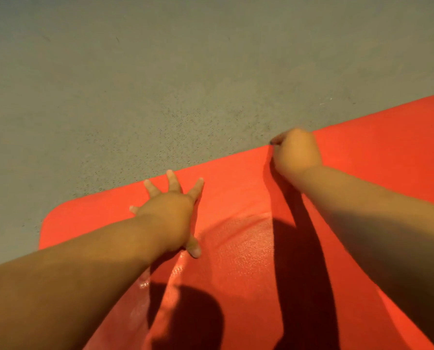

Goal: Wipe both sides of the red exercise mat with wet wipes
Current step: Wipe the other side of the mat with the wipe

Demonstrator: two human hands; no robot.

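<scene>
As seen in the head view, left hand [170,213]: fingers spread straight, palm flat on the red exercise mat [236,193].
Right hand [296,152]: fingers curled tight round the mat's far edge.
Floor [160,72]: grey, speckled, at 12 o'clock.
Mat axis: far edge runs 8 to 2 o'clock; rounded corner at 8.

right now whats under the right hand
The far edge of the red mat, next to the grey floor. The right hand is curled and seems to grip that edge; whether a wipe is inside cannot be seen.
</scene>
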